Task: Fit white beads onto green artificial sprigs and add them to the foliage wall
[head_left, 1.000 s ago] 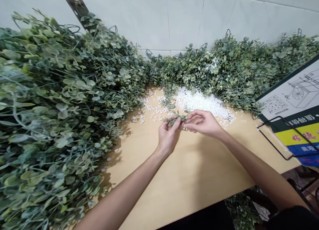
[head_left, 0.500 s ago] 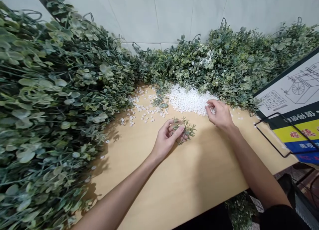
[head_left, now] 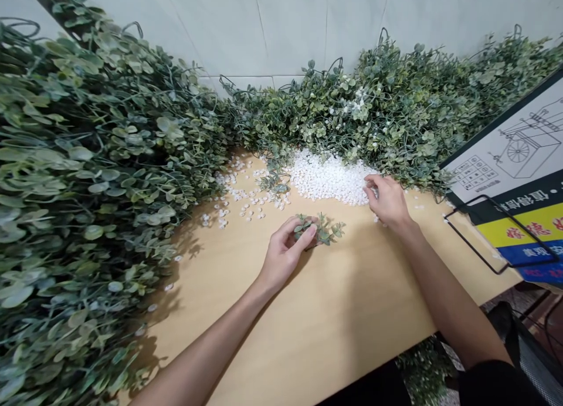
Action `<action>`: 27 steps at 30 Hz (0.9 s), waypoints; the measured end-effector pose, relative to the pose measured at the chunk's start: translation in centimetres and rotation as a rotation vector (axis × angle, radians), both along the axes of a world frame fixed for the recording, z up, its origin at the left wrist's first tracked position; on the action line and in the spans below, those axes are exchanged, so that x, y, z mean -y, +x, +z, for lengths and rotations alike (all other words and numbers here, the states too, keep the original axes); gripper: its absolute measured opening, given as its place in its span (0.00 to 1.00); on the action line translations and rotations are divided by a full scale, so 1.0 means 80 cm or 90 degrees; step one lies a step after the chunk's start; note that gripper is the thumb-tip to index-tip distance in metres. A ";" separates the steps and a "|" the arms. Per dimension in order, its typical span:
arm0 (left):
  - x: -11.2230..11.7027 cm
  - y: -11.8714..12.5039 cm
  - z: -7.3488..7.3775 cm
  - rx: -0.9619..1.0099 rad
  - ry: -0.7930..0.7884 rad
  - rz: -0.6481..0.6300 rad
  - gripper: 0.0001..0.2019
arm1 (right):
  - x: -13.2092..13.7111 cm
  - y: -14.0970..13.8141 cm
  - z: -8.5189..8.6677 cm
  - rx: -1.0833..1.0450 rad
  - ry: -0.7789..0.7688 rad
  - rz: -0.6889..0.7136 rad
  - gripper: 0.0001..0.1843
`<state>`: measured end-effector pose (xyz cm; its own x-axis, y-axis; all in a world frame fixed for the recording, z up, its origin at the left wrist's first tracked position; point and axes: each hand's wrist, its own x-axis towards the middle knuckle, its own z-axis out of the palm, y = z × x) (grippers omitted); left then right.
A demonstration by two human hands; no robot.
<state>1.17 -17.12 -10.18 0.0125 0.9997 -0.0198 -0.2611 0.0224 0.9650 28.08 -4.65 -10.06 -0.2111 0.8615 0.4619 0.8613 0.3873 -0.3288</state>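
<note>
A small green sprig point(head_left: 324, 232) of artificial leaves sits just above the middle of a pale wooden surface point(head_left: 334, 312), pinched between the thumb and closed fingers point(head_left: 308, 234) of the person's left hand point(head_left: 281, 256). Just beyond it, the right hand point(head_left: 389, 202) rests at the near right edge of a heap of white pellets point(head_left: 325, 177), its fingertips curled together among them; whether they grip one cannot be told. Loose pellets trail leftward across the surface. Banks of artificial foliage point(head_left: 88, 177) crowd the left side and run along the tiled wall point(head_left: 285, 24) behind. A printed board point(head_left: 514, 159) leans on a black wire stand point(head_left: 479, 242) at the right edge.
</note>
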 end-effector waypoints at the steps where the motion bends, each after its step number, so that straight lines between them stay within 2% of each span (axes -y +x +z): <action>1: 0.000 0.000 0.001 -0.014 0.004 0.007 0.18 | -0.001 0.000 -0.001 -0.010 -0.002 0.005 0.14; 5: -0.001 0.000 -0.002 -0.007 0.025 0.028 0.23 | -0.004 -0.002 -0.005 -0.030 0.022 0.017 0.12; 10: -0.004 -0.002 -0.010 0.016 0.028 0.027 0.17 | -0.003 -0.003 -0.004 -0.029 0.056 0.017 0.12; 15: -0.006 -0.004 -0.014 -0.054 0.031 0.060 0.16 | -0.001 -0.004 -0.005 -0.011 0.024 0.004 0.12; 20: -0.008 -0.003 -0.015 0.004 0.019 0.056 0.21 | -0.003 -0.006 -0.007 -0.025 0.023 0.010 0.11; 27: -0.008 -0.004 -0.018 0.024 0.028 0.055 0.17 | 0.001 -0.009 -0.002 -0.133 0.101 0.055 0.10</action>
